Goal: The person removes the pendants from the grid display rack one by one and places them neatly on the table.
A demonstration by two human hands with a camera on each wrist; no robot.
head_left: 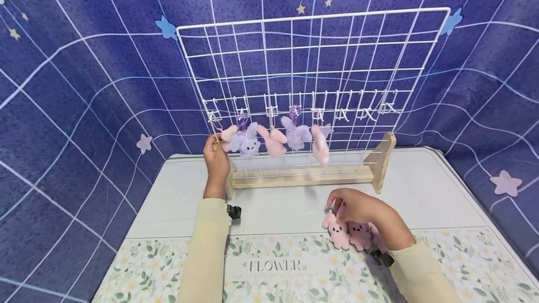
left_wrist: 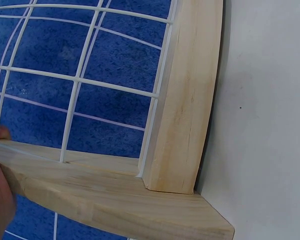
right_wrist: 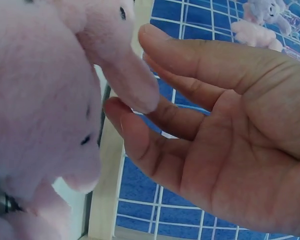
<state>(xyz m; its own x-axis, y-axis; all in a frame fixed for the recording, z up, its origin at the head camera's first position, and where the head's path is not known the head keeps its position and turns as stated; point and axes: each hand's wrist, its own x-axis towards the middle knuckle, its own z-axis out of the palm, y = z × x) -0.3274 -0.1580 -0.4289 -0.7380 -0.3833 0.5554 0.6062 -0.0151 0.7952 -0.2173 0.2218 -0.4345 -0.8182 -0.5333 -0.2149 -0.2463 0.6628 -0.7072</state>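
My left hand [head_left: 216, 160] grips the left wooden upright of a white wire grid rack; the left wrist view shows fingers behind the upright [left_wrist: 115, 202] and part of the hand in front. My right hand [head_left: 355, 207] is over a pink plush bunny [head_left: 338, 235] at the right front. In the right wrist view its loosely bent fingers lie about one ear [right_wrist: 132, 82], thumb apart from it. A second pink bunny [head_left: 359, 236] sits beside the first, and another is partly hidden by the wrist. Several pink and lavender plush keychains, including a lavender bunny [head_left: 248, 145], hang from the rack.
Bare white hooks [head_left: 365, 114] are on the rack's right side. Its wooden crossbar [head_left: 301, 180] and right foot [head_left: 381, 162] stand on the white tabletop [head_left: 278, 214]. A floral mat [head_left: 269, 289] covers the front, and a blue patterned curtain [head_left: 105, 60] surrounds the table.
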